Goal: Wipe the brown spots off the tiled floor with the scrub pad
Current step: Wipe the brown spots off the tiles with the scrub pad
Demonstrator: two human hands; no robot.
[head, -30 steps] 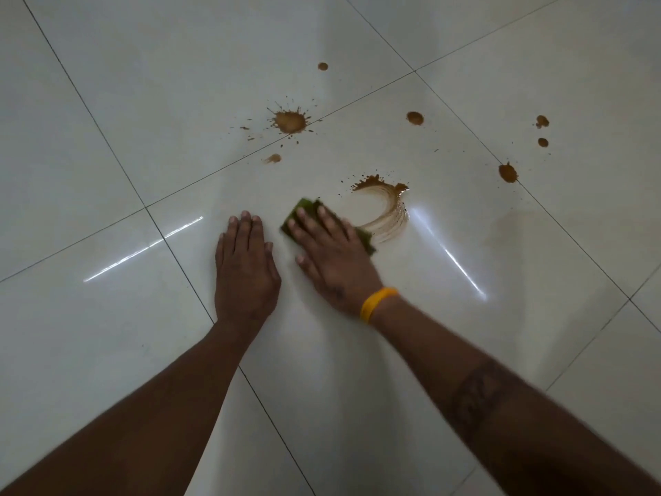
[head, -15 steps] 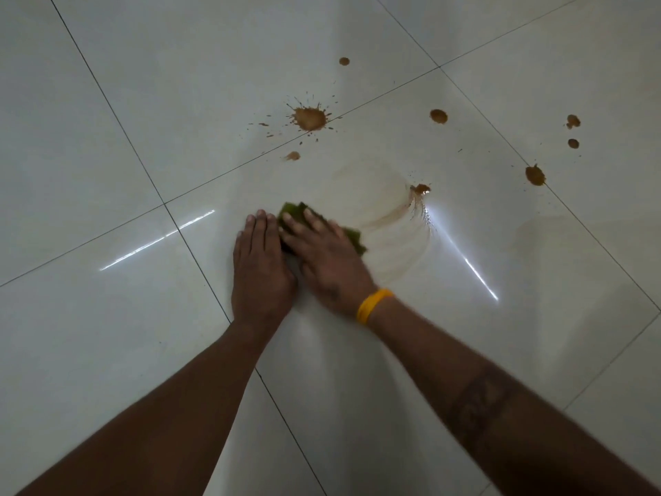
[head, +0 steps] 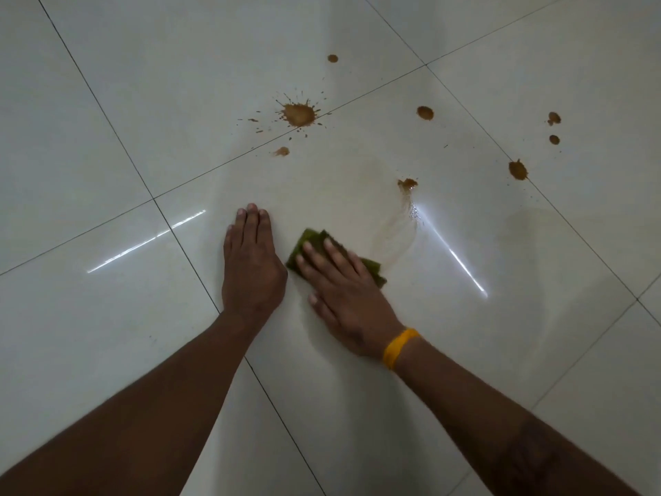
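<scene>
Head camera view, looking down at a glossy white tiled floor [head: 107,334] crossed by thin dark grout lines. Two bare forearms reach in from the bottom edge. The left hand [head: 252,266] lies flat on the tile, its grip apart and empty, bracing. The right hand [head: 345,289], with a yellow rubber wristband [head: 398,347], presses spread fingers flat onto a thin green scrub pad [head: 311,239], pinning it to the floor just beside the left hand. A pale brown smear [head: 395,234] runs from the pad up to a small brown blot [head: 407,183]. Farther off sits a large brown splash [head: 298,114], with smaller brown spots [head: 518,170] scattered to the right. The pad looks light, soft and floppy, likely to bunch on the slick tile, so flat palm pressure across its middle suits it better than pinching an edge.
</scene>
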